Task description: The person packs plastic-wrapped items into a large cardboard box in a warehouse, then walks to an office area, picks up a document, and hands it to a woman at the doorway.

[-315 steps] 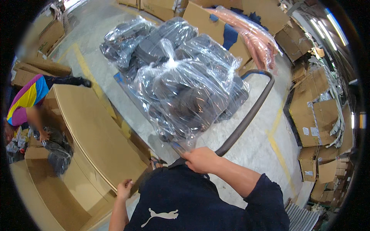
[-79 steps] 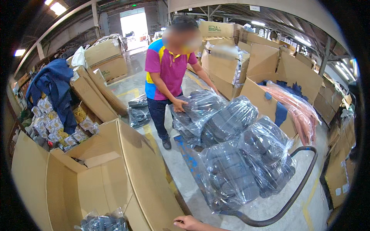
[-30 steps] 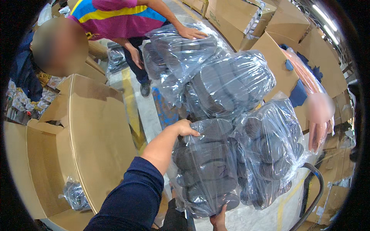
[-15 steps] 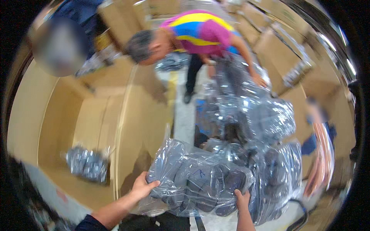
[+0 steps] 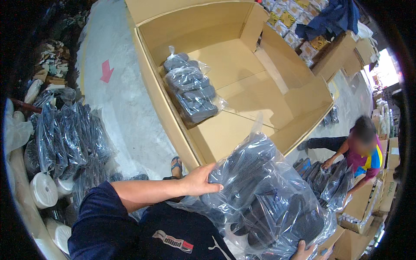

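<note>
A big clear plastic bag full of dark grey rounded, sole-like pieces is held in front of my body. My left hand grips its near left corner, thumb on top of the film. At the lower edge, my right hand holds the bag's near right side, only partly in view. Just beyond the bag stands a large open cardboard box. Inside the box, against its left wall, lies a similar filled bag with a gathered, knotted top.
On the right, a co-worker bends over more filled bags. Bagged dark pieces and white rolls are piled at my left. A red arrow marks the concrete floor. Cartons stand at lower right.
My view has swung left, bringing the box in front of me. The bag has come off the pile, carried in both hands toward the box. The co-worker now appears farther right.
</note>
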`<state>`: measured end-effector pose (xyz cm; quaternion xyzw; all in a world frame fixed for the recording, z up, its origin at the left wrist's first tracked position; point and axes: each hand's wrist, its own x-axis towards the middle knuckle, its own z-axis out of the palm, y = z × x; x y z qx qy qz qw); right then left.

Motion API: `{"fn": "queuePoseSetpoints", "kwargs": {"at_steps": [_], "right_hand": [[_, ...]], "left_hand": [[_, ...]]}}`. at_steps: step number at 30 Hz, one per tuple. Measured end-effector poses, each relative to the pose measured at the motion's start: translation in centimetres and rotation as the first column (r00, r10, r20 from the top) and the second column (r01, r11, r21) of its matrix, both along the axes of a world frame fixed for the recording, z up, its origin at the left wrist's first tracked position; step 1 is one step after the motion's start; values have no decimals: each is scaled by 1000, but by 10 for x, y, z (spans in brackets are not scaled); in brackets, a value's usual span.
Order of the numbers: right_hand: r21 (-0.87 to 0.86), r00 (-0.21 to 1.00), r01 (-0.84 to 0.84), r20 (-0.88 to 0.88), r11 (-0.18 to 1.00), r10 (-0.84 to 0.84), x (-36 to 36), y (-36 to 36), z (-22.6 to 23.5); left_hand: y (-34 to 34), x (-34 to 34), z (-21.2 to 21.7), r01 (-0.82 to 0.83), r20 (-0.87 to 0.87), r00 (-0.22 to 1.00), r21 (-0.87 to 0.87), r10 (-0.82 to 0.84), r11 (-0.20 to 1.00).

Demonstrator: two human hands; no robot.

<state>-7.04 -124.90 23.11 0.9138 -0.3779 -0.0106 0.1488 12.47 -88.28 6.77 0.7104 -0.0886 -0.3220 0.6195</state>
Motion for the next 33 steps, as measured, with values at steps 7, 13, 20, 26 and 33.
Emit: {"fn": "queuePoseSetpoints", "kwargs": {"at_steps": [7,13,20,26,33], "right_hand": [[660,841,-106,459,744,-286,-2,90,-63],[756,759,-194,519,625,-392,23,117,-84],[670,735,-39,522,741,-433,185,194,-21],[652,733,-160,581,741,-353,386,260,-106],[888,741,-233,426,397,-519,586,368,-299]], "left_hand": [[80,30,-4,52,93,993,190,-71,980],[103,85,15,22,205,977,167,-56,986],[137,281,3,124,357,923,74,-143,989],[195,483,-73,-36,175,985,272,-12,962],[347,676,-144,23,33,998,574,-51,819]]}}
